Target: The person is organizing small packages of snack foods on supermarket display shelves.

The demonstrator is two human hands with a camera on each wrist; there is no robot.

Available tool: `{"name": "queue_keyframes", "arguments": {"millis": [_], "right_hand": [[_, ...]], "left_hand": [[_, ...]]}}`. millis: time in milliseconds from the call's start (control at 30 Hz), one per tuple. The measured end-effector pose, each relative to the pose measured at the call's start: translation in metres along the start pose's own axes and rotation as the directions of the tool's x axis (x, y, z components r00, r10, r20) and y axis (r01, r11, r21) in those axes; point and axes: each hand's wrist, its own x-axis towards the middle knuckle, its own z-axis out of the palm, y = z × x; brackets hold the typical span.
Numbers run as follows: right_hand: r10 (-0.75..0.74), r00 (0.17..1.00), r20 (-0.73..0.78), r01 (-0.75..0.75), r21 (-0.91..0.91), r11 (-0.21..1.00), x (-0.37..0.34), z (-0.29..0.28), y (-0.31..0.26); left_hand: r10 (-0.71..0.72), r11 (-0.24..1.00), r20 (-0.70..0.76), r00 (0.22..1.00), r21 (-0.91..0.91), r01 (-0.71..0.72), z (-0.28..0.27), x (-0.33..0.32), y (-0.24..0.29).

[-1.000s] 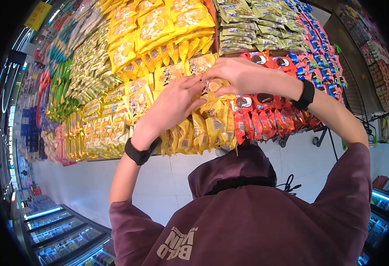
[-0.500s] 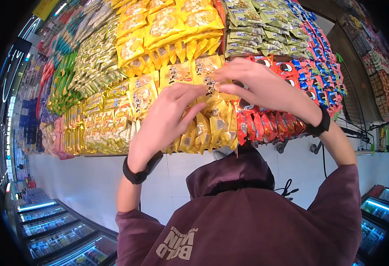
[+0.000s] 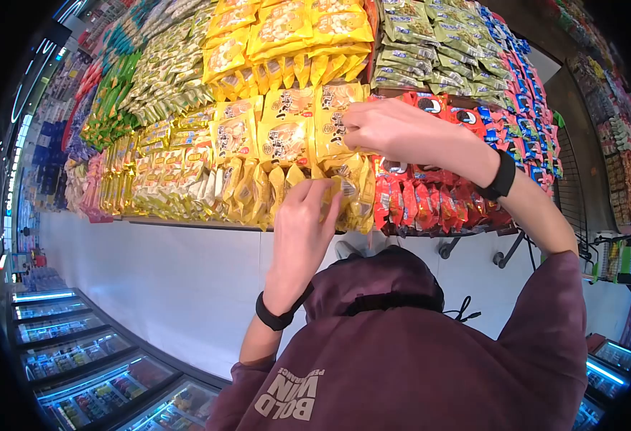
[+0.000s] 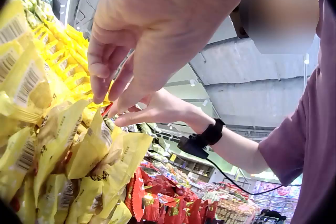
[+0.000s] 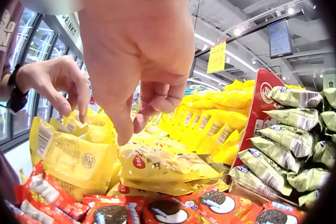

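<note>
Yellow snack bags (image 3: 286,140) lie flat in a row on the display, and more yellow bags (image 3: 247,190) stand upright along its front edge. My left hand (image 3: 302,226) is over the upright bags, its thumb apart from its bent fingers. Nothing shows between its fingertips in the left wrist view. My right hand (image 3: 405,133) is above the right end of the flat row, overlapping the red cookie packets (image 3: 430,194) in the head view. Its fingers are loosely bent, and its thumb tip is close over a flat yellow bag (image 5: 163,163) in the right wrist view.
Large yellow bags (image 3: 279,32) are heaped behind, with green packets (image 3: 412,54) to their right and blue-pink packets (image 3: 523,122) farther right. A red divider (image 5: 257,111) stands between yellow and green stacks. Lit refrigerated cases (image 3: 107,373) line the lower left.
My left hand has moved right and back toward the display's front edge, uncovering the flat yellow bags. The right hand, first near the left one, has drawn apart from it and stays over the right end.
</note>
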Motion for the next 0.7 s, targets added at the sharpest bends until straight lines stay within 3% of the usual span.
{"name": "queue_keyframes", "arguments": {"millis": [67,167,267,467,567,700], "right_hand": [[-0.084,0.995,-0.048,0.088,0.084,0.993,0.002,0.008,0.009],[-0.145,0.988,0.046,0.142,0.07,0.987,0.005,0.013,0.019],[-0.161,0.973,0.165,0.155,0.047,0.987,0.008,0.015,0.024],[-0.225,0.965,0.133,0.216,0.077,0.973,0.008,0.029,0.031],[-0.275,0.956,0.101,0.272,0.042,0.961,0.008,0.036,0.037],[-0.238,0.96,0.149,0.231,0.063,0.971,0.009,0.036,0.038]], "left_hand": [[-0.045,0.998,-0.009,0.999,0.049,0.046,0.006,0.001,0.004],[-0.075,0.991,-0.014,0.997,0.109,0.077,0.014,0.001,0.004],[-0.119,0.99,-0.045,0.992,0.073,0.122,0.021,0.002,0.004],[-0.242,0.968,-0.057,0.969,-0.088,0.236,0.024,0.0,0.013],[-0.222,0.974,-0.101,0.97,-0.069,0.216,0.023,-0.005,0.017],[-0.216,0.974,-0.104,0.971,-0.097,0.206,0.022,-0.01,0.016]]}}
